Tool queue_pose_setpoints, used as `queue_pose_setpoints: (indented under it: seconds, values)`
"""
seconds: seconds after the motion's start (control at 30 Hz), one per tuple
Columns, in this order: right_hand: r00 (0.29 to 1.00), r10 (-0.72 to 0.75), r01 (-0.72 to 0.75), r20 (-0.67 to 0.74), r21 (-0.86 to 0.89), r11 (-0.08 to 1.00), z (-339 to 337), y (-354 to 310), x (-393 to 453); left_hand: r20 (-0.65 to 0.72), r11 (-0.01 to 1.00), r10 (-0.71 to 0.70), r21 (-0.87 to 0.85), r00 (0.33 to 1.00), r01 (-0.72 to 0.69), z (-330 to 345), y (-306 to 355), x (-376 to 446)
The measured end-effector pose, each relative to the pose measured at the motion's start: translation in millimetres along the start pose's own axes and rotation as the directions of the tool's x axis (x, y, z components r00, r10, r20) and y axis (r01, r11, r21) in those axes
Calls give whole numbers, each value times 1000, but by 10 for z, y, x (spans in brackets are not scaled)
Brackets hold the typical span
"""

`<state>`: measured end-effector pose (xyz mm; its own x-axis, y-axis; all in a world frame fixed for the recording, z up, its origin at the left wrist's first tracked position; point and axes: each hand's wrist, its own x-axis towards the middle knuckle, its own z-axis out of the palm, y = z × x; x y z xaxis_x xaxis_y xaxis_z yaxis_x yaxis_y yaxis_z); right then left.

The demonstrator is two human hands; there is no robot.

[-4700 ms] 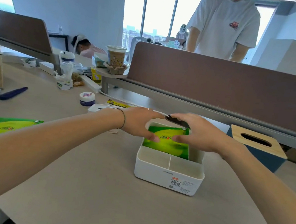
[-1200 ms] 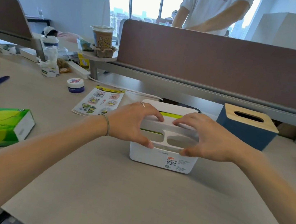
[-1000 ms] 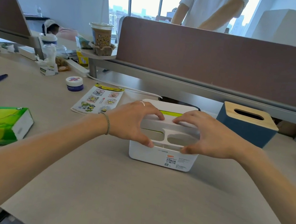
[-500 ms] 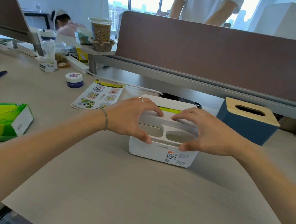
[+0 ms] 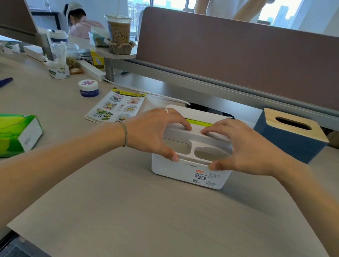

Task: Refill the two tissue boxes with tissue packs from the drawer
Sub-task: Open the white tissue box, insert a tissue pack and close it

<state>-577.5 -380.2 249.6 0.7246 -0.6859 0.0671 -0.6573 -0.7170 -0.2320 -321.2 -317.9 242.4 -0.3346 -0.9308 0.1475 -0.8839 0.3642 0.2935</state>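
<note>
A white tissue box [image 5: 188, 173] stands in the middle of the desk with its white lid on top. A strip of green tissue pack [image 5: 199, 122] shows through the lid's slot. My left hand [image 5: 153, 131] grips the lid's left part, thumb at the front edge, fingers on top. My right hand [image 5: 241, 148] grips the lid's right part the same way. A second green tissue pack [image 5: 1, 134] lies at the desk's left edge. A blue tissue box with a wooden lid [image 5: 291, 135] stands to the right, behind the white box.
A sticker sheet [image 5: 117, 105] and a small blue jar [image 5: 88, 88] lie left of the white box. A brown partition [image 5: 259, 60] runs along the desk's back. A drink cup [image 5: 118, 27] and clutter sit at back left. A person stands behind the partition.
Earlier both hands pressed the green pack down into the uncovered white box. Now the lid sits on the box with both hands on it. In the last second only the view shifted slightly.
</note>
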Motion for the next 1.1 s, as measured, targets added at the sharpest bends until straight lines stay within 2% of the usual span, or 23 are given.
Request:
queue_pose_setpoints:
  seconds: [0.6,0.73,0.8,0.87,0.97,1.1]
  values:
    - [1000,11,-11,14,10,1000,34,10,-51,38,998,-17,66,999,15,23,-29,20]
    - [999,24,-26,29,62,998,24,10,-44,14,999,-37,-33,999,37,-2,6,53]
    - [993,83,-75,-81,102,992,88,-11,56,-80,996,-70,-58,994,65,44,55,142]
    - [970,162,-153,-179,60,986,202,-37,185,-130,992,-127,-38,983,123,140,116,245]
    - [956,255,-258,-146,-3,966,370,-42,298,-103,972,-217,65,971,225,325,158,333]
    - [948,268,-285,-170,-85,955,471,-33,305,-161,954,-248,130,955,270,455,139,327]
